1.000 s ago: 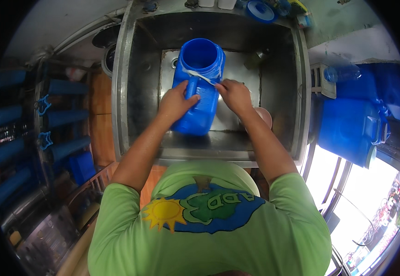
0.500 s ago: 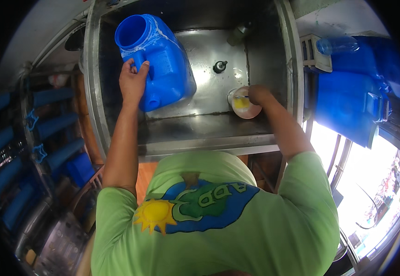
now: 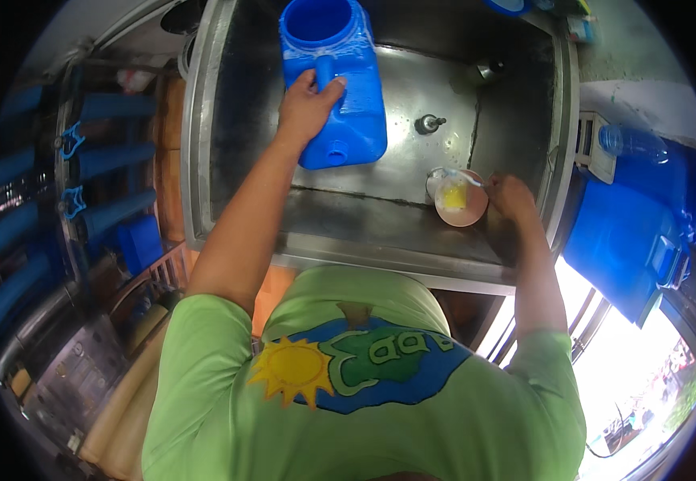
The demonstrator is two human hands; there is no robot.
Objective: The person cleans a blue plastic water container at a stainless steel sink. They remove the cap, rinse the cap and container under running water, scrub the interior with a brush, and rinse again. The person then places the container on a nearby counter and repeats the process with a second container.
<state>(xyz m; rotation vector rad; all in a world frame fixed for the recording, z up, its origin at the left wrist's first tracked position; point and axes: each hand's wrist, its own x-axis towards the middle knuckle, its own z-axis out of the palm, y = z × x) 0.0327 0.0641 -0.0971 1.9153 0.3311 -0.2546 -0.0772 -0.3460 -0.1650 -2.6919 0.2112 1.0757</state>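
Fingers of left hand (image 3: 309, 111) curled around handle of blue jug (image 3: 357, 120); fingers of right hand (image 3: 512, 196) closed on slim white tool (image 3: 473, 178).
Jug in left part of metal sink (image 3: 380, 250), wide mouth toward far side, small round opening at near end; whitish streaks around neck. Tool's far end over pink bowl (image 3: 461, 219), near right; yellow piece (image 3: 454, 197) inside bowl. Dark fitting (image 3: 426, 124) on sink floor between jug and bowl.
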